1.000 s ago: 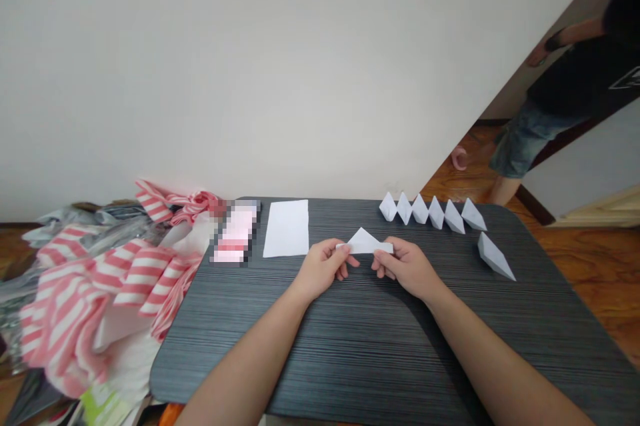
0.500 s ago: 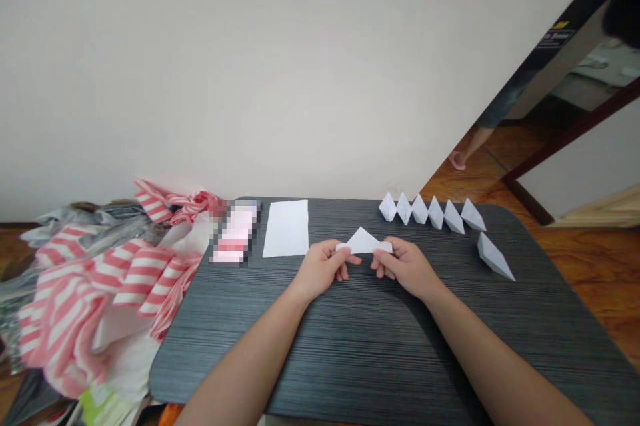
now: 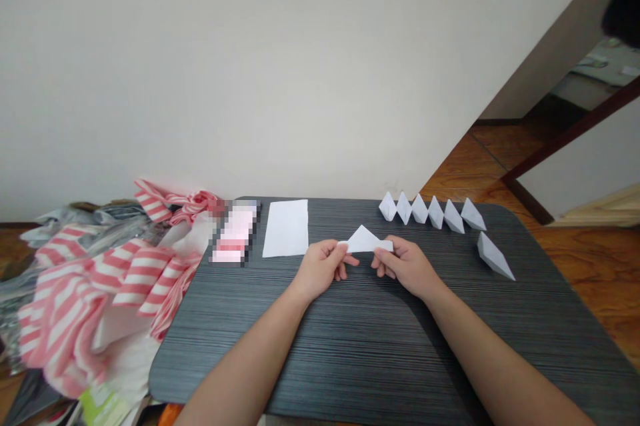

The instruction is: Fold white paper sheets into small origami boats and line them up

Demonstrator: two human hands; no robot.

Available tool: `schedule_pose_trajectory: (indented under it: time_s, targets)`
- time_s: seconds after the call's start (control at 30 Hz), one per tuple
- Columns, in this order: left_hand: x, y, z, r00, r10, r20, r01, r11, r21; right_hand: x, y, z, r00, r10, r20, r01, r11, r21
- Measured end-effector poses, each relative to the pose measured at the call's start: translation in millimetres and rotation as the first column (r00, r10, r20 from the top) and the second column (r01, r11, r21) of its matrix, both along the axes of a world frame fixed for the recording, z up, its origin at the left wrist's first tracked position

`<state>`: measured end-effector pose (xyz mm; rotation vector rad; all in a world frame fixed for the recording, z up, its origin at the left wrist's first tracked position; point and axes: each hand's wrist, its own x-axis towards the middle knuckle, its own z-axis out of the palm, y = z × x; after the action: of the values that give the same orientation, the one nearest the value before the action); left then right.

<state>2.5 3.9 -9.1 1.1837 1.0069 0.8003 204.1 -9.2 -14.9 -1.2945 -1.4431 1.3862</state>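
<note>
Between my hands is a folded sheet of white paper (image 3: 363, 240), its peak pointing away from me and a narrow strip along its lower edge. My left hand (image 3: 325, 267) pinches the strip's left end, thumb on top. At the right end, my right hand (image 3: 401, 265) grips it the same way. Beyond my left hand a flat white sheet of paper (image 3: 287, 229) lies on the dark table (image 3: 330, 353). Several folded white paper pieces (image 3: 420, 210) stand in a row at the back right, and a larger folded paper piece (image 3: 494, 257) sits apart from them.
A blurred-out flat object (image 3: 234, 231) lies at the table's left back corner. Left of the table is a heap of red-and-white striped cloth (image 3: 95, 279) with plastic bags. A pale wall (image 3: 300, 66) rises behind the table, and wooden floor (image 3: 465, 166) shows at right.
The person's leg seen in the doorway at right has gone from view. My hands keep nearly the same hold on the folded paper, with the left thumb shifted slightly.
</note>
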Motion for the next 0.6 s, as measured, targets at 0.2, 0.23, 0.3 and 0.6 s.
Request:
schedule_pose_trajectory:
  time_s: [0.2,0.23,0.3,0.6]
  targets:
    - [2.0,-1.3,2.6,1.000,0.017,-0.016,-0.017,1.000,0.002,1.1,0.6,-3.5,1.000,-0.012,-0.008,0.012,1.000,-0.015]
    - [2.1,-1.6,2.6,1.000,0.019,-0.017,-0.019,1.000,0.003,0.9,0.7,-3.7,1.000,-0.012,-0.014,0.012,1.000,-0.019]
    - [2.2,-1.9,2.3,1.000,0.022,-0.016,-0.021,1.000,0.009,0.4,0.9,-3.4,0.999,-0.014,-0.029,0.013,0.999,-0.032]
    - [4.0,-3.4,3.6,0.998,0.046,-0.044,-0.044,0.998,0.042,-1.3,2.1,-3.5,0.996,-0.037,-0.085,0.032,0.998,-0.062]
